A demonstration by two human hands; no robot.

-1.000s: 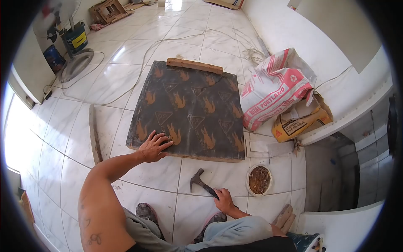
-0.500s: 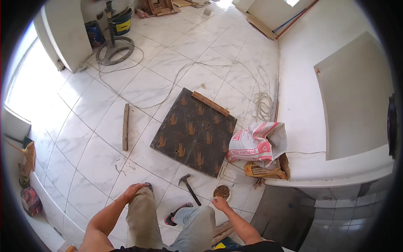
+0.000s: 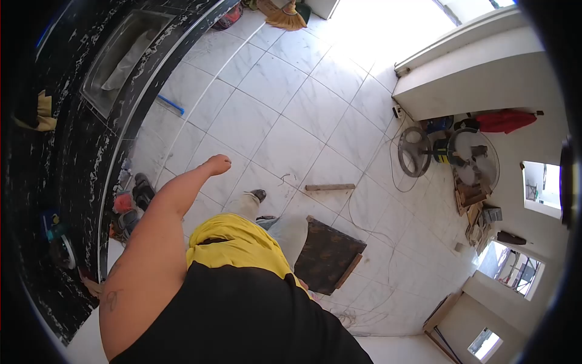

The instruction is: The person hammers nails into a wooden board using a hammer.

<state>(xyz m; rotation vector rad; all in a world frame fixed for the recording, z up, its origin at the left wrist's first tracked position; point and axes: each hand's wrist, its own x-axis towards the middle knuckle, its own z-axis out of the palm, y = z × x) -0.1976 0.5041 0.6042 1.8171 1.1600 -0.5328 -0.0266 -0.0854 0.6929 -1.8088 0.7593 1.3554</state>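
My left hand (image 3: 219, 164) hangs in the air above the white tiles, its fingers curled in, with nothing seen in them. My right hand (image 3: 303, 285) shows only as a small patch past my black shirt, near the edge of the dark board (image 3: 327, 258); its fingers are hidden by my body. A wood strip (image 3: 347, 276) lies along one side of that board. Another wooden stick (image 3: 330, 187) rests on the floor, with a small bent wire (image 3: 286, 179) nearby.
A black marbled counter with a sink (image 3: 115, 73) runs along the left. At the top lies a straw broom (image 3: 286, 17). A stand fan (image 3: 470, 155) with a round base stands at the right, its cable (image 3: 364, 227) trailing over the tiles. Shoes (image 3: 143, 191) sit beside the counter.
My view has swung left and rotated, and my body is more upright. My left hand has left my knee. Hammer, bowl and cement bag are out of view.
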